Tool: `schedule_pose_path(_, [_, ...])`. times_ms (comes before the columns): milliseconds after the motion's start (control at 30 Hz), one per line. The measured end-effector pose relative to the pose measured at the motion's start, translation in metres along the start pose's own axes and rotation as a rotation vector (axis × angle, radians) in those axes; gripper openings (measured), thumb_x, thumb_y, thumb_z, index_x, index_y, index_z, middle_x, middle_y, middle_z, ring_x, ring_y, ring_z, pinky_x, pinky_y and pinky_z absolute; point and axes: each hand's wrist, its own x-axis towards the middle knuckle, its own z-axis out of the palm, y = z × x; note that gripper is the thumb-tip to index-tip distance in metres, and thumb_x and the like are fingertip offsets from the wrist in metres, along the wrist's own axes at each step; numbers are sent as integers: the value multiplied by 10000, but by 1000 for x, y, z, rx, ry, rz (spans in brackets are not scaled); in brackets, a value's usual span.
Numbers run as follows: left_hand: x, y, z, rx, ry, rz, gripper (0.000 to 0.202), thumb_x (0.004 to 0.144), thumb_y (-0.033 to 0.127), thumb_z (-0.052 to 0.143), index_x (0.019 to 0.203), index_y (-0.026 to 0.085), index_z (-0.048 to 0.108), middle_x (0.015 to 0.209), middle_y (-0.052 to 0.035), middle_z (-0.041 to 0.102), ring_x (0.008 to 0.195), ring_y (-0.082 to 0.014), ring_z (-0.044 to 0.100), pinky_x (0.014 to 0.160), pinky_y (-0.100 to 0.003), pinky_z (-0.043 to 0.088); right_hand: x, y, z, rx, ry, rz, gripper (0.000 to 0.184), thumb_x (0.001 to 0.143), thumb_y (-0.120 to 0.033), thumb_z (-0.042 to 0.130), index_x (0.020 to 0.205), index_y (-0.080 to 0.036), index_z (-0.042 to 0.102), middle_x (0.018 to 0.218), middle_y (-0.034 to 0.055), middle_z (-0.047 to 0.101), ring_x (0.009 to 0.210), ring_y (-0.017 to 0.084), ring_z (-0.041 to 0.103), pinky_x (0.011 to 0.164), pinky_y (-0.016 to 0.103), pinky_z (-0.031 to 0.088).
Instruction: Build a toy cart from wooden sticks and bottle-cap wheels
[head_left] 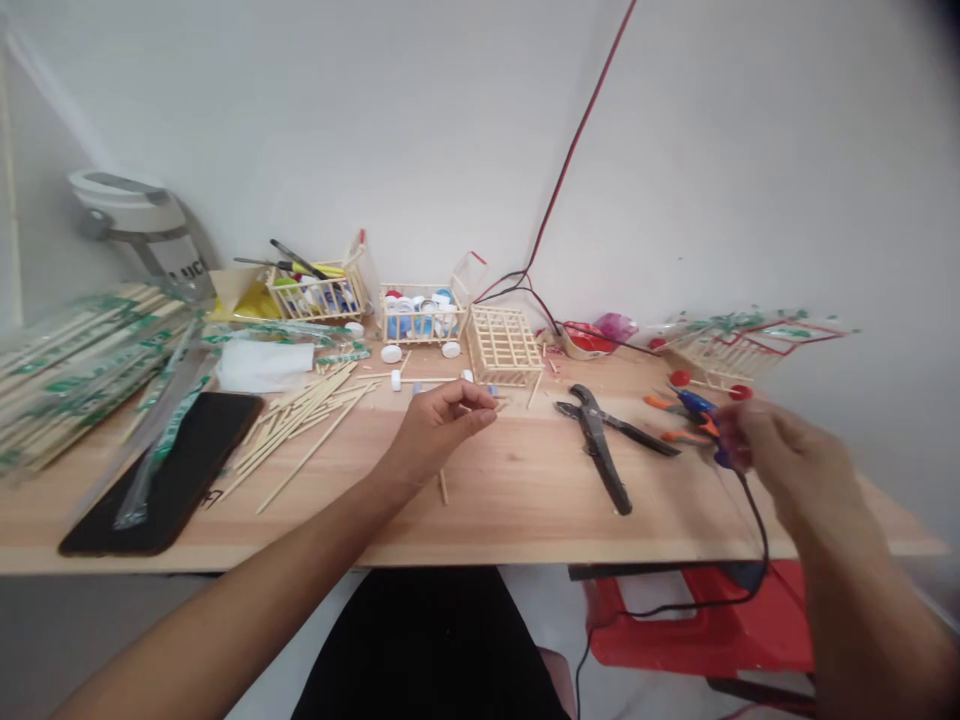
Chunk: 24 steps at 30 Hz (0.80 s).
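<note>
My left hand (442, 425) is closed in a pinch above the middle of the table, with the tip of a short wooden stick (503, 403) showing at its fingertips. Another stick (443, 487) pokes out below that hand. On the right, my right hand (780, 450), somewhat blurred, has its fingers closed at a blue glue gun (696, 403) with a black cord; the hand covers part of it. Beside the gun are orange-handled pliers (675, 437). Black-handled cutters (596, 440) lie spread between my hands. Just behind my left hand stands a small stick-built frame (504, 340).
Two stick-built carts (319, 295) hold pens and bottle caps. Loose sticks (307, 415), a black phone (161, 470) and bagged sticks (90, 365) lie left. Another cart (739, 360) with red wheels stands right. A red stool (697, 625) is below the table edge.
</note>
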Motion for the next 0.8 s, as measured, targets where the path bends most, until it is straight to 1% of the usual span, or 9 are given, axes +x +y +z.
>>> schedule_pose_path(33, [0,-1,0,-1,1,1,120,754,251,720,810,156,671,832,-18,643,770,-116,564,712,-235,425,-12,-16,13,238,-139,34,388,875,-547,510,857,-191,664,753,68,580,597,138,510,556,296,392])
schedule_pose_path(100, [0,-2,-1,4,4,18,112,756,248,718,806,158,674,834,-19,643,772,-117,563,705,-234,422,-36,-49,43,557,-405,93,425,793,-600,613,853,-185,683,735,37,537,613,120,480,506,250,355])
schedule_pose_path(167, [-1,-1,-2,13,11,46,103,756,246,720,798,162,677,831,-16,646,760,-114,560,695,-232,421,-57,-78,73,779,-662,179,405,760,-564,677,901,-186,696,725,17,508,594,97,439,465,216,301])
schedule_pose_path(233, [-2,0,-4,22,31,68,98,758,249,722,798,169,679,827,-13,650,748,-113,560,685,-233,425,-69,-101,98,940,-826,251,391,746,-535,706,884,-169,702,722,5,485,565,71,397,437,193,258])
schedule_pose_path(267, [-3,1,-5,27,45,76,96,761,250,720,801,173,680,826,-13,651,749,-117,564,683,-236,430,-72,-109,107,992,-895,288,379,743,-512,721,896,-166,703,733,1,483,567,64,401,434,182,252])
schedule_pose_path(367, [-4,7,-8,48,70,100,83,770,246,715,803,175,686,814,-18,651,777,-133,584,686,-246,447,-71,-126,126,1133,-1029,356,334,763,-475,724,886,-167,684,737,-15,478,569,47,412,433,153,253])
schedule_pose_path(500, [-2,13,-16,62,61,139,71,779,232,710,809,171,692,844,-27,659,814,-143,611,729,-263,473,-64,-138,139,1226,-1144,406,290,785,-437,720,789,-164,621,730,-22,501,573,42,427,433,137,276])
schedule_pose_path(600, [1,15,-23,88,83,167,72,772,233,718,806,174,694,862,-31,674,830,-148,624,734,-269,483,-59,-145,147,1255,-1194,445,303,771,-427,737,781,-163,589,724,-30,498,559,36,415,423,125,289])
schedule_pose_path(800, [9,13,-30,160,78,180,64,791,252,705,809,191,699,886,-28,695,835,-145,632,754,-277,487,-55,-150,158,1306,-1231,485,307,717,-353,791,782,-163,559,697,-41,473,534,30,383,374,101,238])
